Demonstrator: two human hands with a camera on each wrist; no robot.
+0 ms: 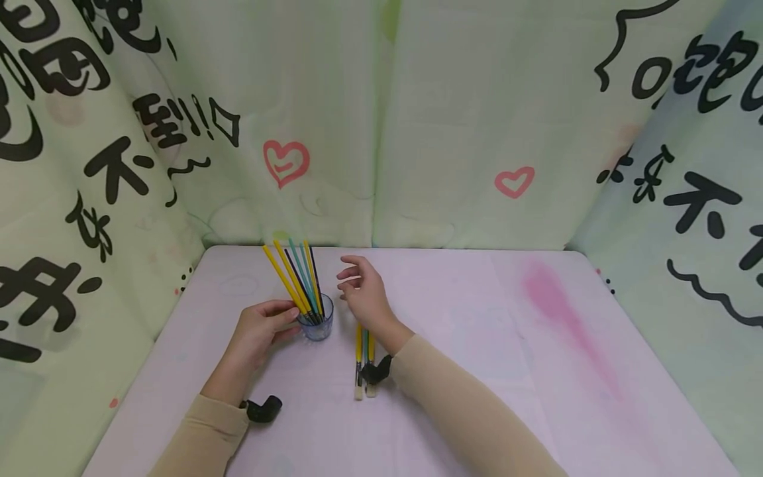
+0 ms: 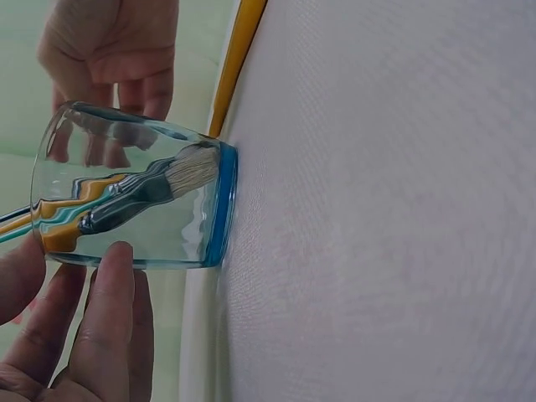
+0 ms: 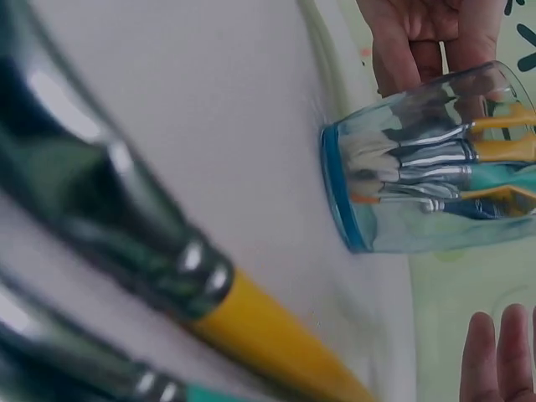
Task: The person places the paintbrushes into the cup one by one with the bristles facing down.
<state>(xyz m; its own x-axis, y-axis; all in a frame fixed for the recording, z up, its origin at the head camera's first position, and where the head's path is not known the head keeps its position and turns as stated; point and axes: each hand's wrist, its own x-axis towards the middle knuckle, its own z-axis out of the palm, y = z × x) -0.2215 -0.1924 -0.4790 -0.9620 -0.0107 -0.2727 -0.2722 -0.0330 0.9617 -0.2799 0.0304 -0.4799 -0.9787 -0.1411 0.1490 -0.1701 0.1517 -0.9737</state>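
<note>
A clear, blue-based glass cup stands upright on the table, with several paintbrushes leaning in it, bristles down. Their handles are yellow, teal and dark. My left hand is at the cup's left side, fingertips against the wall and thumb near the rim, as the left wrist view also shows at the fingers. To the right of the cup, my right hand hovers with loosely bent fingers and nothing in them. Below it lie a few more paintbrushes, bristles toward me, partly hidden by the right wrist.
A pale pink cloth covers the table, with a darker pink streak on its right. Cloth curtains with black characters and red hearts rise at the back and both sides. Each wrist wears a black camera mount.
</note>
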